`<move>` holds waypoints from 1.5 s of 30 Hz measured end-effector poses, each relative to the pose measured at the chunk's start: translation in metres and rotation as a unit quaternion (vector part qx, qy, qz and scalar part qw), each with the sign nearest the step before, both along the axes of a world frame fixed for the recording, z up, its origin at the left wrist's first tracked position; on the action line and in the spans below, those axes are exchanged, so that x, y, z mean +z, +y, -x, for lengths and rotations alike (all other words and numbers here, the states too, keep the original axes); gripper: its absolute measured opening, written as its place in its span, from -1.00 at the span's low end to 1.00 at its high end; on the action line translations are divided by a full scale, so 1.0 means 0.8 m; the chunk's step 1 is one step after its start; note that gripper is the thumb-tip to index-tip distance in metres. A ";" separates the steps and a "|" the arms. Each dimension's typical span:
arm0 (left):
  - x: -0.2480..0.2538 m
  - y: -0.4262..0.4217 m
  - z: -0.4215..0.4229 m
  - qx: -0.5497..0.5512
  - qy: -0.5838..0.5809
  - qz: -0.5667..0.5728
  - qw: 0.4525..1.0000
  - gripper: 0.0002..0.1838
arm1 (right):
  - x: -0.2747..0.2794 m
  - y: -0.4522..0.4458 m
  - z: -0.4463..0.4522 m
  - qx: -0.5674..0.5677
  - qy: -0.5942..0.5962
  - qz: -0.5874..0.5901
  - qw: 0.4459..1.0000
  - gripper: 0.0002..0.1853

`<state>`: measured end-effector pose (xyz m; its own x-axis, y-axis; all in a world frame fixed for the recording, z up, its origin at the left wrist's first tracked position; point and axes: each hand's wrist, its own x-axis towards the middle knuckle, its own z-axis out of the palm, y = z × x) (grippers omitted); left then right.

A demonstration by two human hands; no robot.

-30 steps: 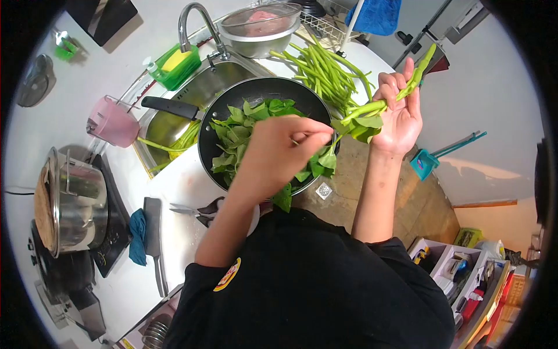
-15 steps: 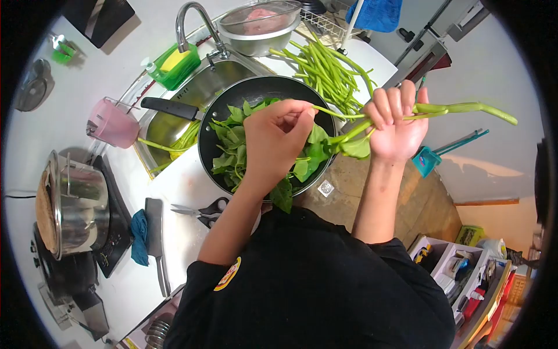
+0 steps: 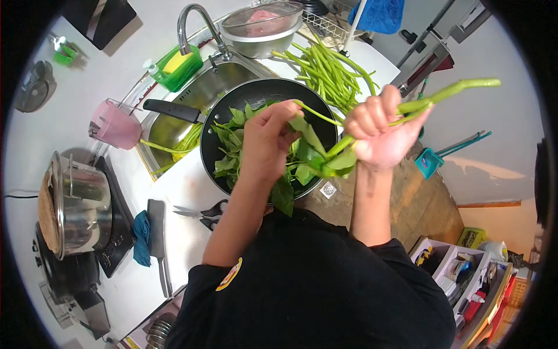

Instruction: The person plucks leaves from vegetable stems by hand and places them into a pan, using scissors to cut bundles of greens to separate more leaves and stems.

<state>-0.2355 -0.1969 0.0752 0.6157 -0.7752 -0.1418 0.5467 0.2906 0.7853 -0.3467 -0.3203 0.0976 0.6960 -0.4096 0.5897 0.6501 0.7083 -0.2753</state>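
My right hand (image 3: 378, 128) is wrapped round thick green stems (image 3: 450, 93) with leaves, which reach left over the rim of a black pan (image 3: 256, 87). Above the pan, my left hand (image 3: 268, 136) pinches the tip of a thin stalk of the same greens between thumb and finger. Green leaves (image 3: 232, 139) lie in the pan under and beside my left hand. One large leaf hangs over the pan's near edge. Behind the pan, a bundle of cut green stems (image 3: 331, 75) rests on the white counter.
Left of the pan are a sink (image 3: 232, 72) with faucet (image 3: 203, 14), a pink container (image 3: 116, 125) and a steel pot (image 3: 84, 203). Scissors (image 3: 203, 213) and a cleaver (image 3: 156, 232) lie on the counter. A steel bowl (image 3: 264, 43) holds pink meat under a strainer.
My right hand has closed round the stems and come left and lower. My left hand now pinches a thin stalk, and the leafy part has moved left over the pan.
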 end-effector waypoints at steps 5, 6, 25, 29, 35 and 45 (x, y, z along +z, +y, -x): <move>0.012 0.020 -0.019 -0.212 -0.270 -0.053 0.938 -0.78 | 0.013 -0.027 0.025 -0.032 0.033 0.023 0.999 -0.35; 0.012 0.022 -0.019 -0.229 -0.264 -0.061 0.935 -0.78 | 0.012 -0.027 0.024 -0.023 0.032 0.025 0.999 -0.35; 0.000 0.028 0.017 -0.322 -0.312 -0.039 0.893 -0.87 | 0.006 -0.038 0.019 0.061 0.048 0.040 0.996 -0.39; -0.011 0.033 0.016 -0.259 -0.330 -0.002 0.908 -0.85 | 0.002 -0.039 0.019 0.077 0.018 -0.015 0.997 -0.41; 0.005 0.032 -0.001 -0.035 -0.372 -0.043 0.927 -0.88 | 0.010 -0.043 0.036 -0.030 0.062 0.005 0.998 -0.38; 0.042 0.014 0.032 -0.079 -0.573 -0.100 0.809 -0.80 | 0.003 0.008 -0.002 -0.094 0.112 0.013 0.989 -0.51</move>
<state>-0.2613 -0.1859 0.1089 0.3270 -0.8891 0.3204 -0.5569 0.0926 0.8254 -0.3451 -0.3142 0.1003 0.7238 -0.5309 0.4408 0.6898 0.5720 -0.4439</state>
